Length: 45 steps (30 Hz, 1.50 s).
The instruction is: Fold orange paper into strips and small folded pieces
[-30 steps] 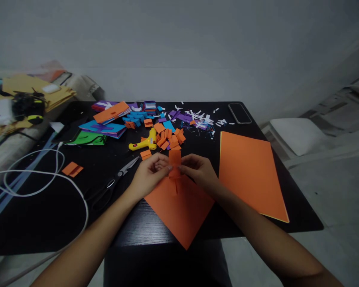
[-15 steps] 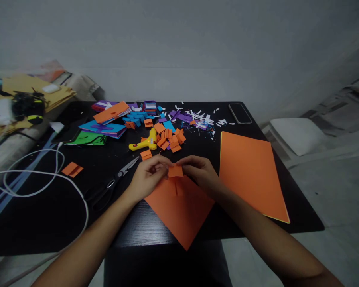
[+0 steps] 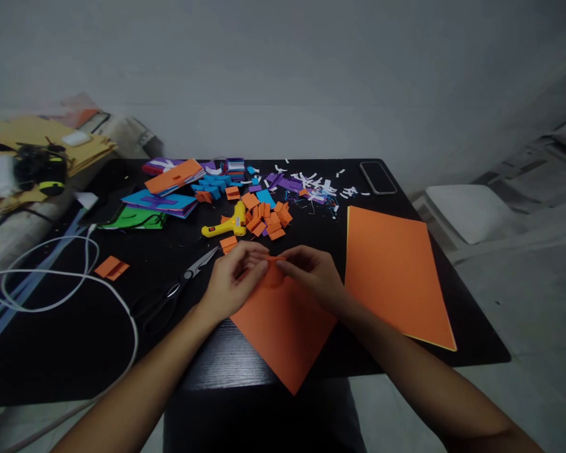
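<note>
My left hand (image 3: 236, 278) and my right hand (image 3: 312, 272) meet over a sheet of orange paper (image 3: 285, 333), which lies cornerwise at the table's front edge. Between their fingertips they pinch a small piece of orange paper (image 3: 274, 272), held just above the sheet's far part. Fingers cover some of its edges. Beyond my hands lies a yellow glue gun (image 3: 236, 221) beside a heap of small folded orange pieces (image 3: 266, 216). Scissors (image 3: 188, 277) with black handles rest partly spread, left of my left hand.
A stack of orange sheets (image 3: 396, 270) lies at right, a phone (image 3: 378, 178) behind it. Paper scraps (image 3: 311, 185) litter the back. Coloured paper bundles (image 3: 163, 198) sit back left. A white cable (image 3: 117, 292) loops across the left side. A white stool (image 3: 469, 214) stands right of the table.
The small orange piece was flat and facing me; now it looks bent, its lower edge curved, with both thumbs moved in over it. The big sheet has barely shifted.
</note>
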Each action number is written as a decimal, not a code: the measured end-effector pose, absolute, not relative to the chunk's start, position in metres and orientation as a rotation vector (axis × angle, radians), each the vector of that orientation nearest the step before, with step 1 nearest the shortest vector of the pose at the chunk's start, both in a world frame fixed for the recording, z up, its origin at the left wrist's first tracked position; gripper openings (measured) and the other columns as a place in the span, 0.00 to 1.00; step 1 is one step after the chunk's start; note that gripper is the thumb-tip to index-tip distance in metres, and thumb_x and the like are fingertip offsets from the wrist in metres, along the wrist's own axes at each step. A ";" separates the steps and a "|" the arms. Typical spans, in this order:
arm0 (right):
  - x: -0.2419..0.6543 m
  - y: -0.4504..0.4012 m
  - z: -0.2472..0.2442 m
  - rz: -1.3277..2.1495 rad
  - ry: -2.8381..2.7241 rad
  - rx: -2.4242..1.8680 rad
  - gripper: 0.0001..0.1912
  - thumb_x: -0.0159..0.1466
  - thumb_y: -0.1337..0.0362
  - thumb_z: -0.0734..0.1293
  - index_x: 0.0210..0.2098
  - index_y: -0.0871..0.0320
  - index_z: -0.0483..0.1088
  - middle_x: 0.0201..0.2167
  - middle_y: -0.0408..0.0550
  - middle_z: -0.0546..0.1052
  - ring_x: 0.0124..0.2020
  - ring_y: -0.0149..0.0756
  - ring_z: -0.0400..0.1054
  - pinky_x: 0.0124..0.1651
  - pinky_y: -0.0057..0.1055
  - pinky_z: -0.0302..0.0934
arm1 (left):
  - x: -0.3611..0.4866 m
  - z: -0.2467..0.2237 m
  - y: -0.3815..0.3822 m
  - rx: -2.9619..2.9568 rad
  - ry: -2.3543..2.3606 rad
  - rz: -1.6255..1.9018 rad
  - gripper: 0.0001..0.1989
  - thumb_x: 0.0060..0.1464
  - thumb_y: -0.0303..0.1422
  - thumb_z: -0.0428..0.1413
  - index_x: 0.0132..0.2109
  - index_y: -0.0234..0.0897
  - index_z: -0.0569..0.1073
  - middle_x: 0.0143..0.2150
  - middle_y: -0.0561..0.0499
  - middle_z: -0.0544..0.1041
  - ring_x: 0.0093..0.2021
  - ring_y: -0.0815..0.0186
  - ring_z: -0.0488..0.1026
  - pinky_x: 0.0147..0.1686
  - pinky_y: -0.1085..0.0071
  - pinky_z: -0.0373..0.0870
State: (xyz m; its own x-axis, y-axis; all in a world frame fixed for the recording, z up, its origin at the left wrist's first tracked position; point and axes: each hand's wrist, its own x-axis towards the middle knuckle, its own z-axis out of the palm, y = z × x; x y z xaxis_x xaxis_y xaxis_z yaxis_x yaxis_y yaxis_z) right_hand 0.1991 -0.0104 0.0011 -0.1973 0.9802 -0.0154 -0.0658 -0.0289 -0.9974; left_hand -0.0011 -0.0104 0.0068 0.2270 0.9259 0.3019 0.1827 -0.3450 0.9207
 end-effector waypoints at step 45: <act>0.198 -0.012 -0.007 1.149 -1.447 -1.080 0.09 0.63 0.55 0.75 0.37 0.54 0.79 0.34 0.45 0.83 0.34 0.35 0.78 0.39 0.32 0.72 | 0.002 0.006 -0.008 1.642 1.107 1.082 0.08 0.62 0.37 0.61 0.40 0.37 0.79 0.30 0.53 0.78 0.30 0.69 0.73 0.31 0.74 0.69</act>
State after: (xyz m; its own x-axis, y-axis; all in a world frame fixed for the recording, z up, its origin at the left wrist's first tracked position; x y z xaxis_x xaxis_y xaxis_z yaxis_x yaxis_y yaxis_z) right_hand 0.1982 -0.0117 -0.0068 -0.1470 0.9772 0.1530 0.0726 0.1649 -0.9836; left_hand 0.0018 -0.0083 0.0064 0.2312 0.9542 0.1901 0.2117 -0.2400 0.9474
